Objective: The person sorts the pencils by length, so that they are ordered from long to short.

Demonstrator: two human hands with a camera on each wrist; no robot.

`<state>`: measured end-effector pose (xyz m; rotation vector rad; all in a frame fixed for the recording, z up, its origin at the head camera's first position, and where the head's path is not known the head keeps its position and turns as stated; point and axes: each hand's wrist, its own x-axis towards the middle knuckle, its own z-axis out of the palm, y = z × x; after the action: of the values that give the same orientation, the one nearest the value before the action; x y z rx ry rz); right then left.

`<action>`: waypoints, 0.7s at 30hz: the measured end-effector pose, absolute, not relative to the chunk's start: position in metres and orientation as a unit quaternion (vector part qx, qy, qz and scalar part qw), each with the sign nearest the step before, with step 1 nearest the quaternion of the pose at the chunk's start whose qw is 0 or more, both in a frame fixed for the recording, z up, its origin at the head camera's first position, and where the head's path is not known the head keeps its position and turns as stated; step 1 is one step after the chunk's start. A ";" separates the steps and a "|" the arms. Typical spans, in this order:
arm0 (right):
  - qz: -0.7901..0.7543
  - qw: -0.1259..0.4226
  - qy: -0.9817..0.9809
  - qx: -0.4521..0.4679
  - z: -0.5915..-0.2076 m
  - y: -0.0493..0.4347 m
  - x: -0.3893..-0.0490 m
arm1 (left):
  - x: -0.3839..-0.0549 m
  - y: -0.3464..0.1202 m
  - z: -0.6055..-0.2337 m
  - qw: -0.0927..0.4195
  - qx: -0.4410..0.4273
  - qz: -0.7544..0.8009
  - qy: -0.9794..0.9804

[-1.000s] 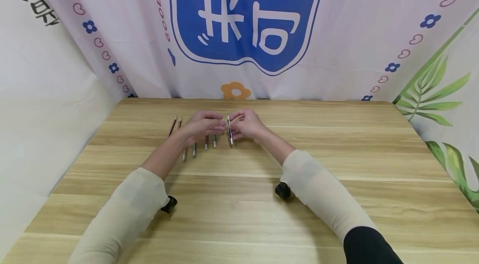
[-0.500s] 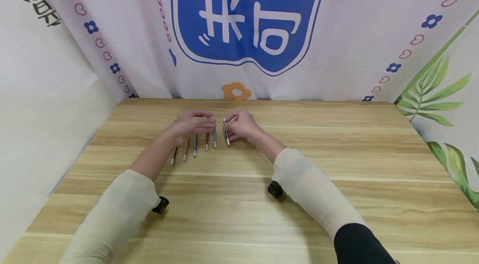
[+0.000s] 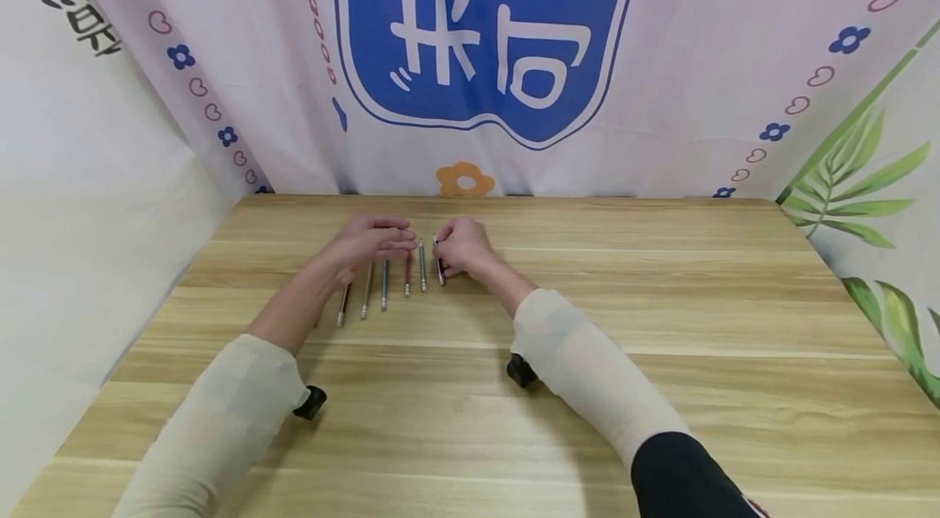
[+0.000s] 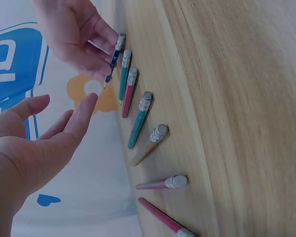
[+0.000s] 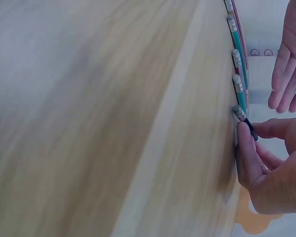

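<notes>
My right hand [image 3: 464, 246] pinches a dark blue pencil [image 4: 115, 60] between thumb and fingers, close over the table at the right end of a row of pencils. Beside it lie a teal pencil [image 3: 422, 267] and a red pencil [image 4: 130, 93]. Another teal pencil [image 4: 140, 120], a tan pencil [image 4: 150, 144] and two reddish pencils, one of them a pink-red pencil [image 4: 160, 217], continue the row leftward. All show silver ferrules and eraser ends toward me. My left hand [image 3: 374, 245] hovers over the row with extended fingers, holding nothing and covering the far ends of some pencils.
The wooden table [image 3: 470, 420] reaches back to a hanging printed cloth [image 3: 661, 94] with a blue emblem. White cloth [image 3: 88, 216] hangs along the left side. A black wrist camera [image 3: 522, 371] sits under the right sleeve.
My right hand has moved left with the dark blue pencil, lowering it beside the teal one. My left hand has drawn back to the left, uncovering more of the pencils.
</notes>
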<state>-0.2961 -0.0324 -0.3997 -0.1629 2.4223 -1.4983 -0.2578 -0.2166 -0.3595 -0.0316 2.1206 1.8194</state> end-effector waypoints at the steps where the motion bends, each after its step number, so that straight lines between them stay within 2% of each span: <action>1: -0.513 0.140 0.845 -0.056 -0.400 -0.034 -0.297 | -0.258 -0.217 -0.359 0.171 -0.011 0.642 0.748; 9: -0.478 0.122 0.869 -0.050 -0.407 -0.037 -0.302 | -0.259 -0.217 -0.358 0.175 -0.006 0.639 0.749; 21: -0.521 0.116 0.841 -0.086 -0.405 -0.016 -0.293 | -0.256 -0.223 -0.355 0.166 -0.007 0.627 0.761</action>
<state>-0.2934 -0.0163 -0.4049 -0.2530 2.4636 -1.5261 -0.2559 -0.2233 -0.3551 -0.0188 2.1661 1.7868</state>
